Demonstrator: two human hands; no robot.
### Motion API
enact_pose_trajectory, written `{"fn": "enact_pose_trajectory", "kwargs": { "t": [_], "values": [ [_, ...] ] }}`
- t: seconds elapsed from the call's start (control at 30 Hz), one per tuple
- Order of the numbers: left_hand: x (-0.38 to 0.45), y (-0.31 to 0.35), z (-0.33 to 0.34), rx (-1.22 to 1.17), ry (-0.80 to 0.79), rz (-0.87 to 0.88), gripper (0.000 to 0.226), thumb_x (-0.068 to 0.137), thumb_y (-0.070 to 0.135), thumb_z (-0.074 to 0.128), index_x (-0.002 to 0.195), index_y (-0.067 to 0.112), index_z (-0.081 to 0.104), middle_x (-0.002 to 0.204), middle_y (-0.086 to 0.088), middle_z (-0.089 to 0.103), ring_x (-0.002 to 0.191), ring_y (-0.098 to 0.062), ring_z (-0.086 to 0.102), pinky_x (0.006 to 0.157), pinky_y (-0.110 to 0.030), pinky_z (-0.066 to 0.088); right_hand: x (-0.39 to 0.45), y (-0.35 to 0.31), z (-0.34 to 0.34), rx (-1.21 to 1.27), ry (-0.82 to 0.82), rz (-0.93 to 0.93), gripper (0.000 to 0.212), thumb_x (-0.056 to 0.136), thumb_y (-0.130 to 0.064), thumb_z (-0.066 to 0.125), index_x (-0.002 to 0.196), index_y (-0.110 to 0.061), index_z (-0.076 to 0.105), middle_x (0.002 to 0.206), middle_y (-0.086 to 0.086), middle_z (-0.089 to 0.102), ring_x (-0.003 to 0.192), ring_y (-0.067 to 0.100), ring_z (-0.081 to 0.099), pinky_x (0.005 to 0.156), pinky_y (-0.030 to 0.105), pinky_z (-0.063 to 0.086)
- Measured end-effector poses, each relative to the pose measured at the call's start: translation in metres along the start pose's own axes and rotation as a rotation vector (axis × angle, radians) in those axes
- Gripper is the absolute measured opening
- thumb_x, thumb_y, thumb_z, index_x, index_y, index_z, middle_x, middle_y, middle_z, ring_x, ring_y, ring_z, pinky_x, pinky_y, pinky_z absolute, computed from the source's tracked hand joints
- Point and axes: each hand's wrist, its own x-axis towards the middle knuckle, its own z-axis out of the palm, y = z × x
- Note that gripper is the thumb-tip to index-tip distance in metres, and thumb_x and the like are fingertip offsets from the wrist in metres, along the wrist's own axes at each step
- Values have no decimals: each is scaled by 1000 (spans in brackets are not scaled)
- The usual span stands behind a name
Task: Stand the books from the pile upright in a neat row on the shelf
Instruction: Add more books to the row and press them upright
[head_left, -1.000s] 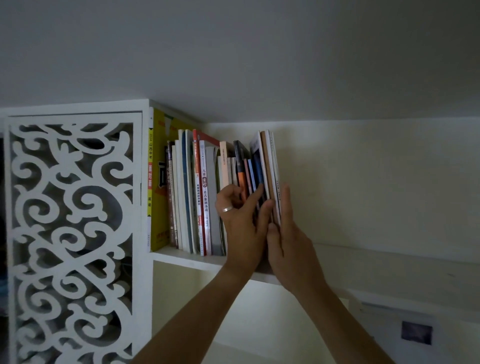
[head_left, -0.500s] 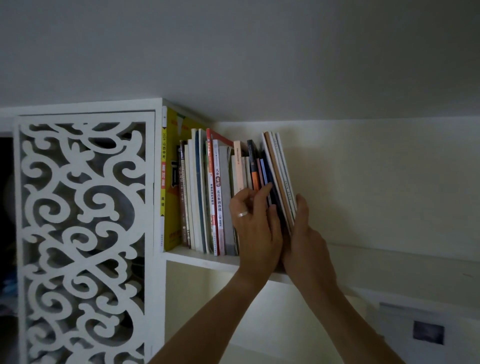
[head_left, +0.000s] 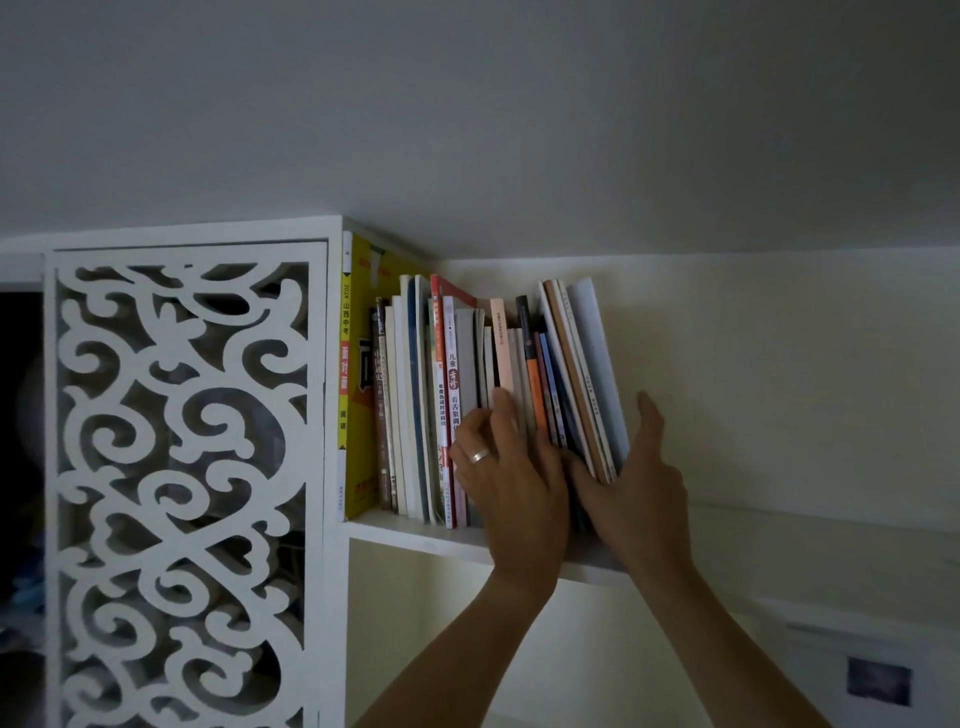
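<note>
Books (head_left: 467, 405) of mixed heights stand spine-out in a row on the white wall shelf (head_left: 415, 535), packed against the tall yellow paperback (head_left: 358, 374) at the left end, which sits just beside the white cabinet door with its scrolled cut-out pattern (head_left: 182, 488); the left and middle volumes are upright, while the thin pale books at the right end (head_left: 582, 379) tilt, their tops leaning out to the right.

Your left hand (head_left: 514, 483), with a silver ring (head_left: 479, 456) on one finger, rests against the spines in the middle of the row; its fingers are fairly straight and slightly spread, the tips touching the pink and grey spines, and they curl round nothing.

Your right hand (head_left: 639, 478) cups the leaning books from the right; the thumb side lies across their lower spines, touching your left hand, while the fingers (head_left: 652, 415) reach up straight and together beside the outermost pale cover; you cannot tell whether they press on that cover or stand just off it.

Both forearms rise from below the shelf edge; the cream wall (head_left: 779, 389) behind is dim, and a small dark picture (head_left: 878, 680) shows at the lower right.
</note>
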Motion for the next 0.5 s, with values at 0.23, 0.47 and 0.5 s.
{"fn": "enact_pose_trajectory", "kwargs": {
  "t": [0.23,0.47,0.5],
  "values": [
    [-6,6,-3,-132,-78,193,37,109,40,43,136,19,56,137,-2,42,125,-13,42,103,-35,48,-9,1,6,-51,-24,-43,45,96,-55,52,124,-22,65,103,-2,75,75,5,63,66,7,40],
    [5,31,-17,-179,-263,153,41,104,47,38,120,17,62,110,0,64,101,-9,59,92,-17,47,-16,6,10,-83,26,-195,36,92,-35,70,119,-11,69,93,2,76,69,9,65,71,21,54],
    [11,42,-19,-142,-308,102,43,101,54,39,116,18,60,103,2,64,93,-9,60,85,-17,48,-18,10,12,-82,44,-225,34,88,-25,78,115,-6,71,89,5,76,68,15,69,69,27,57]
  ]
}}
